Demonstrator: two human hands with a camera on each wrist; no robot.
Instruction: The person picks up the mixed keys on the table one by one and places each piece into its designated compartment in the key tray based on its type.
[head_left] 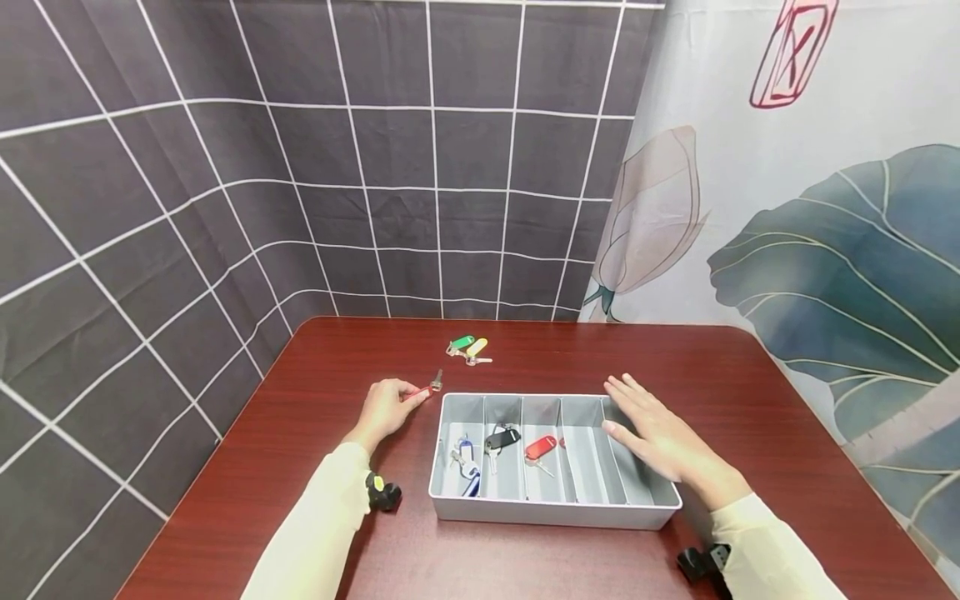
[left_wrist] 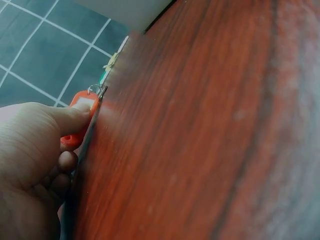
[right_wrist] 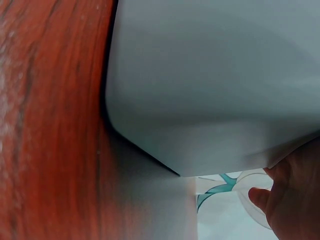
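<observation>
My left hand pinches a red key tag between thumb and fingers, left of the tray's far left corner. A metal key on its ring points away from me. Beside it stands a grey divided tray. Blue key tags lie in its leftmost compartment, a black key tag in the second, and another red key tag in the third. My right hand, fingers straight, is at the tray's right end, overlapping the rim in the head view.
Behind the tray, a green key tag and a yellow key tag lie with their keys on the reddish-brown table. A dark grid-patterned curtain hangs at the back and left, a floral one at the right.
</observation>
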